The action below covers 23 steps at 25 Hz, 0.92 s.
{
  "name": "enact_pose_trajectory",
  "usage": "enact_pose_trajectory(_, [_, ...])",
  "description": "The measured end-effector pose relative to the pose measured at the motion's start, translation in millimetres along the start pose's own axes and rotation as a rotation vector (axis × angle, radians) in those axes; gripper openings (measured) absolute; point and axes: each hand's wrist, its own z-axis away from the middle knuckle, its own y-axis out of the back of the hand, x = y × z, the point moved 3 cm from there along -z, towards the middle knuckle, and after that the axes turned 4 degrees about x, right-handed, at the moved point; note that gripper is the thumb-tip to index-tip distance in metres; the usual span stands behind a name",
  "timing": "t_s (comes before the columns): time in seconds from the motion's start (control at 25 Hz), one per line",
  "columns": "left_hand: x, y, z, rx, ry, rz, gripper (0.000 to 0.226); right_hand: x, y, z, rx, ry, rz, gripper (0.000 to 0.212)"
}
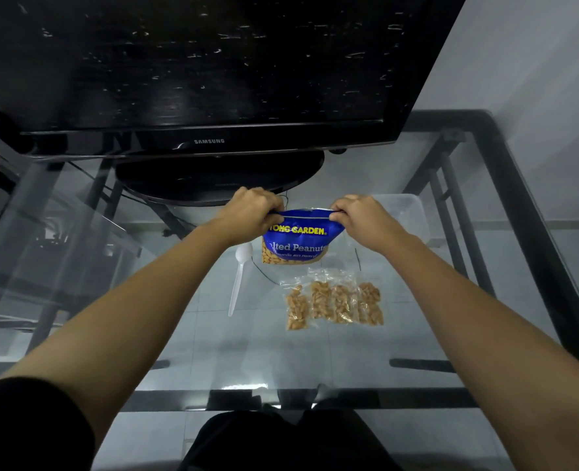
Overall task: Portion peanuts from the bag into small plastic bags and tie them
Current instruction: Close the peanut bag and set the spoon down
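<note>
A blue bag of salted peanuts (298, 241) stands upright on the glass table (281, 355). My left hand (252, 209) pinches its top left corner and my right hand (359, 214) pinches its top right corner, along the zip strip. Nearer me lie several small clear plastic bags filled with peanuts (334, 302), side by side in a row. A white plastic spoon (238, 278) lies left of them, its bowl pointing towards the blue bag.
A black TV (209, 141) on a round base (220, 178) stands just behind the bag. A clear plastic container (407, 212) sits at the back right. The table's black metal frame (505, 205) runs along the right side and near edge.
</note>
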Motion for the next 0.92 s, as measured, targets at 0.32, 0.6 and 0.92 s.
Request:
enact_pose_trajectory(0.32, [21.8, -2.8, -9.5, 0.047, -0.011, 0.010, 0.030, -2.0, -0.3, -0.9, -0.007, 0.006, 0.004, 0.025])
enact_pose_trajectory(0.6, [33.2, -4.4, -19.1, 0.054, 0.011, -0.002, 0.032, -4.6, 0.6, -0.2, 0.028, 0.017, 0.016, 0.024])
enact_pose_trajectory(0.92, [41.0, -11.1, -26.0, 0.046, 0.013, -0.080, 0.027, -9.1, 5.2, 0.0, -0.033, 0.080, 0.121, 0.024])
